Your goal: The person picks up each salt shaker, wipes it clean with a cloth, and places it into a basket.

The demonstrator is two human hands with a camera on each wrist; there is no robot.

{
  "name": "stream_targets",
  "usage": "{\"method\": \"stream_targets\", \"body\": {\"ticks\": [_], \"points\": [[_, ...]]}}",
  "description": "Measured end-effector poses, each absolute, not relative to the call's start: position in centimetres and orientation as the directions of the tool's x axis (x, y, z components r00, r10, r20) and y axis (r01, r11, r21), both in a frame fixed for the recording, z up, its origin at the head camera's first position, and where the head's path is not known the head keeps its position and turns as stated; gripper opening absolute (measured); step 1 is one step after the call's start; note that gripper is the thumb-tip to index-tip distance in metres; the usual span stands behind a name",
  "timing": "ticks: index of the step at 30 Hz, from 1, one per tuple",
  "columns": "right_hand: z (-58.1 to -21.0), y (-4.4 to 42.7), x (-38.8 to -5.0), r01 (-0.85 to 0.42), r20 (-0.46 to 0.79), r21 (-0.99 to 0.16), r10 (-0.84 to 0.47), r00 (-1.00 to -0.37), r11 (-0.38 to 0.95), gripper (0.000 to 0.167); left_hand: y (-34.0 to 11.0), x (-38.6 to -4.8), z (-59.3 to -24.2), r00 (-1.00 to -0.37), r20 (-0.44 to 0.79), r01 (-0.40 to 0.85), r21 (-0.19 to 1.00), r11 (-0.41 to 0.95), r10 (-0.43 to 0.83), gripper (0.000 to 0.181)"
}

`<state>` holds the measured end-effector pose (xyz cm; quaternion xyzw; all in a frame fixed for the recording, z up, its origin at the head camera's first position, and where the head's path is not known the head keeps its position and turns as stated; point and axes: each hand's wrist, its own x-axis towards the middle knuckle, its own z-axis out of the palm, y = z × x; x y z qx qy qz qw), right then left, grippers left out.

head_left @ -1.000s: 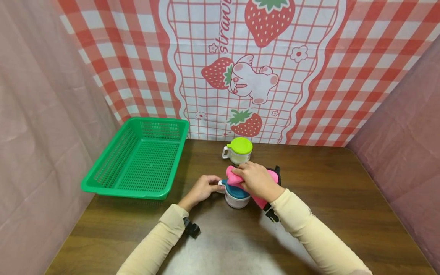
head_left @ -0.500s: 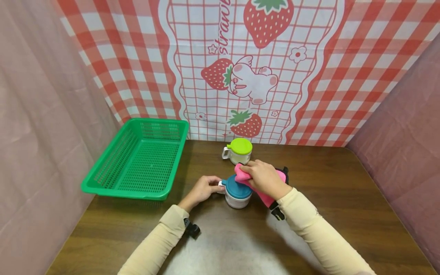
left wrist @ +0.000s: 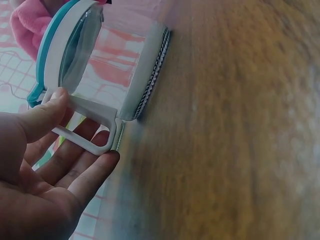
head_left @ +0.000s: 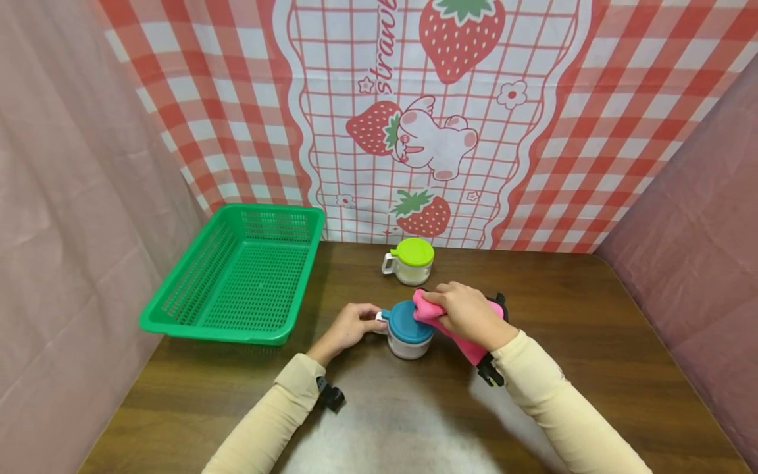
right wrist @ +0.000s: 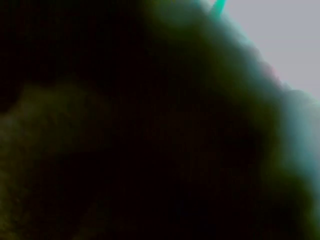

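A clear seasoning jar with a blue lid (head_left: 407, 321) stands upright on the table. My left hand (head_left: 347, 332) pinches its white handle (left wrist: 95, 107), thumb on top and fingers beneath, as the left wrist view shows closely. In my right hand (head_left: 470, 315) is a bunched pink cloth (head_left: 428, 308), which touches the right side of the blue lid. The rest of the cloth hangs under that hand, beside some black strap pieces. A dark blur covers most of the right wrist view, so the fingers do not show there.
Behind the blue-lidded jar stands a similar jar with a lime-green lid (head_left: 414, 253). A green plastic basket (head_left: 290, 289) sits at the left on the wooden table (head_left: 592, 368). A checked strawberry-print cloth (head_left: 545, 164) hangs along the back.
My right hand and the pink cloth have slid rightward across the blue lid, from its middle to its right edge, uncovering most of it. My left hand and the jar have stayed put.
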<state>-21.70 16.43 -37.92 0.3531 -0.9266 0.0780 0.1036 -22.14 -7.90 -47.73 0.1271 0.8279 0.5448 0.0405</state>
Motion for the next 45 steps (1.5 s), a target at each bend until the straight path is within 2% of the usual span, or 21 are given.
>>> {"method": "stream_targets", "body": {"ticks": [10, 18, 24, 32, 45], "points": [[-37.9, 16.7, -20.5, -0.706, 0.261, -0.087, -0.668, -0.697, 0.703, 0.024, -7.9, -22.0, -47.6, -0.964, 0.093, 0.189, 0.899, 0.395, 0.25, 0.02], [-37.9, 16.4, -19.5, -0.722, 0.269, -0.062, -0.685, -0.677, 0.689, 0.039, -7.8, -22.0, -47.7, -0.964, 0.088, 0.182, 0.906, 0.381, 0.249, 0.019], [-38.0, 16.2, -19.2, -0.73, 0.273, -0.048, -0.694, -0.666, 0.682, 0.039, -7.7, -22.0, -47.6, -0.966, 0.083, 0.173, 0.909, 0.38, 0.243, 0.019], [-37.9, 15.8, -19.0, -0.742, 0.273, -0.044, -0.706, -0.653, 0.669, 0.026, -7.8, -22.1, -47.8, -0.966, 0.078, 0.17, 0.91, 0.379, 0.246, 0.02], [-38.0, 14.4, -18.9, -0.784, 0.283, -0.016, -0.749, -0.599, 0.621, 0.033, -7.8, -22.1, -47.8, -0.965, 0.068, 0.161, 0.917, 0.366, 0.253, 0.02]]}}
